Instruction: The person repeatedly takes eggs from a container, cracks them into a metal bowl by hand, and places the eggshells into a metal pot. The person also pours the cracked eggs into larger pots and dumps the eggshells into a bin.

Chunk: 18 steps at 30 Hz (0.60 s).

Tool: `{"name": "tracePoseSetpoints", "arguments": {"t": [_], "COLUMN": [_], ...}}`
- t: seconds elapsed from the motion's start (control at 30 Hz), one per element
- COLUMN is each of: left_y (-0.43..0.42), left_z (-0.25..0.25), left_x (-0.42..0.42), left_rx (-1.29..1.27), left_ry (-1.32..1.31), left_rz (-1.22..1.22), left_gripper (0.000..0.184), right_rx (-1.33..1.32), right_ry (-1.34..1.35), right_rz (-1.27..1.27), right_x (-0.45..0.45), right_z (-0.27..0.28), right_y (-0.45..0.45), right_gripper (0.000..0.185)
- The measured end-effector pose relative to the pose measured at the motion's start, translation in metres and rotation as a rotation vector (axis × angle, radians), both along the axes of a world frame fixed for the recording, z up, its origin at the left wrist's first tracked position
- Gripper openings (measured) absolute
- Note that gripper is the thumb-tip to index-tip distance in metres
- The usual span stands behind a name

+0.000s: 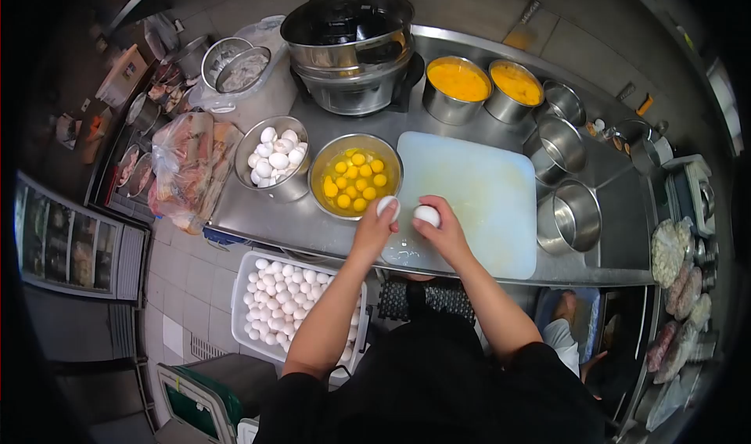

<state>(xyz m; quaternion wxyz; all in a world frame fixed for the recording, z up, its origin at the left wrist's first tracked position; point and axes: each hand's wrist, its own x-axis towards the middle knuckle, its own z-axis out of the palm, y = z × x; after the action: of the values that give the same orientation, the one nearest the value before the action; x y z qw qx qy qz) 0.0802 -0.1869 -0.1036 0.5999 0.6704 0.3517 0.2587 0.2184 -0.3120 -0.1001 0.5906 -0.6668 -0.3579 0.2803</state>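
My left hand is closed around a white egg at the near right rim of a steel bowl. Inside that bowl lie several whole yolks in clear egg white. A second egg is in my right hand, over the near left part of a pale blue cutting board. The two eggs are apart. To the left of the yolks stands a steel pot with eggshells or whole eggs in it; I cannot tell which.
A white crate of many eggs is below the counter's front edge. Two pots of beaten egg stand at the back, with steel pots along the right. Bagged meat lies left; a large steel bowl stands behind.
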Motion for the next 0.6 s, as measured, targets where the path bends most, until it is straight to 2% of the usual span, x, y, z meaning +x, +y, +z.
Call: {"name": "tracePoseSetpoints", "arguments": {"t": [0.03,0.07,0.17,0.3,0.43,0.47,0.53,0.57,0.6], "left_y": [0.012,0.016,0.043,0.057,0.072,0.074,0.081,0.086,0.091], "left_z": [0.010,0.019,0.015,0.035,0.038,0.042,0.047,0.048,0.051], "left_x": [-0.001,-0.001,-0.008,-0.016,-0.022,-0.023,-0.021,-0.019,-0.018], "left_rx": [-0.414,-0.481,-0.567,-0.501,-0.523,-0.452,-0.381,-0.245,-0.107], "left_ry": [-0.114,-0.194,-0.210,-0.062,-0.070,-0.037,-0.003,0.037,0.076], "left_rz": [-0.087,-0.071,-0.108,-0.059,-0.064,-0.082,-0.101,-0.121,-0.141], "left_gripper": [0.035,0.034,0.034,0.035,0.035,0.035,0.036,0.038,0.041], "right_rx": [-0.052,-0.038,-0.079,-0.122,-0.101,-0.099,0.052,0.051,0.107], "right_ry": [-0.078,-0.082,-0.159,-0.403,-0.621,-0.619,-0.776,-0.775,-0.881], "right_rz": [0.109,0.122,0.263,0.305,0.304,0.306,0.300,0.300,0.266], "right_x": [0.006,0.008,0.008,0.008,0.016,0.017,0.019,0.020,0.021], "right_z": [0.003,0.006,0.021,0.033,0.031,0.031,0.034,0.036,0.042], "right_y": [0.017,0.034,0.073,0.102,0.121,0.125,0.130,0.132,0.133], "right_gripper": [0.050,0.050,0.045,0.039,0.038,0.038,0.035,0.035,0.038]}}
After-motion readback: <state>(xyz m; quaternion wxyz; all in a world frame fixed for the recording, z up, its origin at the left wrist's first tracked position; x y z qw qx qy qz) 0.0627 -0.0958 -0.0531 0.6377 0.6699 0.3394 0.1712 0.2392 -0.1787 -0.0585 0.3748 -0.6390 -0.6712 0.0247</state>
